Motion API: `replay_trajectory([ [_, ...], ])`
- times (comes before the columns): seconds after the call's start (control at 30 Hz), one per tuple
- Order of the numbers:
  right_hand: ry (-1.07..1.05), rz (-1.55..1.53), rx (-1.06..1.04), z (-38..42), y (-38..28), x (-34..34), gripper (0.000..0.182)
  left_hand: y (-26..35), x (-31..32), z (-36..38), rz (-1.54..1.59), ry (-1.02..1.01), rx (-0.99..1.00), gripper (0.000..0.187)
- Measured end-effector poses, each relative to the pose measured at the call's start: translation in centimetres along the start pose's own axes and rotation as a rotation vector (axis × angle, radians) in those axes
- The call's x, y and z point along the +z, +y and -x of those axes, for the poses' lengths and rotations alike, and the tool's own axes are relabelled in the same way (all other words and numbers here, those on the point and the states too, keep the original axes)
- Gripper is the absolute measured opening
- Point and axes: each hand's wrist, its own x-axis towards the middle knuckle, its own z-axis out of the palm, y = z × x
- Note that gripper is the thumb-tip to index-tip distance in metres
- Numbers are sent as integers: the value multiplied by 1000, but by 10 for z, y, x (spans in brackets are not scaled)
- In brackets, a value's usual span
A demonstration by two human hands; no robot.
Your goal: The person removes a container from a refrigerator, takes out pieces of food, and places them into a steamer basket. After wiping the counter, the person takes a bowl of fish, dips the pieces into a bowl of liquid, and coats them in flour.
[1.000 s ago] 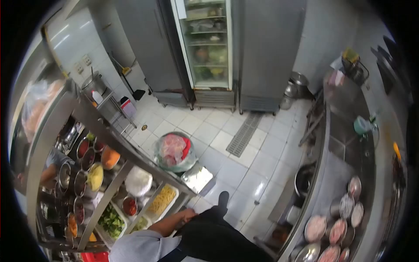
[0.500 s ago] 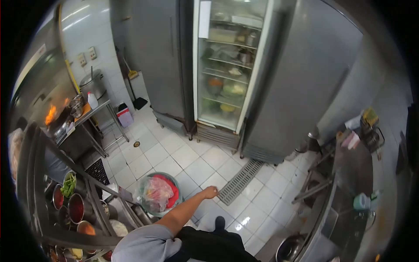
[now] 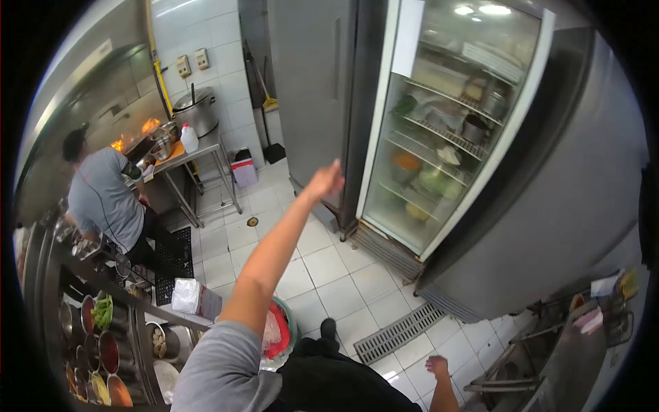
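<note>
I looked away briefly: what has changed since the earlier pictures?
The left hand has moved up and forward, toward the fridges. The right hand and a co-worker have come into clearer view. No new hold shows. The glass-door fridge stays shut.

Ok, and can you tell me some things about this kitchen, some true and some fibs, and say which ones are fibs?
1. The left hand is held out at the end of a stretched arm. True.
2. The glass-door fridge has nothing in it. False: there is food inside.
3. Flames are burning near the co-worker. True.
4. The white bottle is lying on the floor. False: it stands upright on a metal table.
5. The right hand is gripping a broom. False: the yellow broom is over by the wall.
</note>
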Motion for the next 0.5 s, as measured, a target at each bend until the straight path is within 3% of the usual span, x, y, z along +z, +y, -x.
replay_trajectory([
  [0.1, -102, -231, -59, -86, -73, 55, 17, 78, -36, -85, -219, 23, 160, 66],
  [0.17, -36, -13, -182, -98, -124, 122, 19, 103, -44, -144, -374, 67, 217, 65],
  [0.23, -237, 491, -514, -158, -110, 145, 19, 121, -44, -193, -434, 131, 289, 69],
  [0.3, -281, 295, -148, -124, -178, 200, 21, 146, -43, -226, -588, 238, 244, 80],
  [0.43, -187, 154, -10, -123, -189, 235, 21, 155, -50, -293, -626, 325, 161, 86],
  [0.5, -251, 371, -59, -146, -168, 219, 25, 151, -59, -309, -634, 311, 218, 78],
])
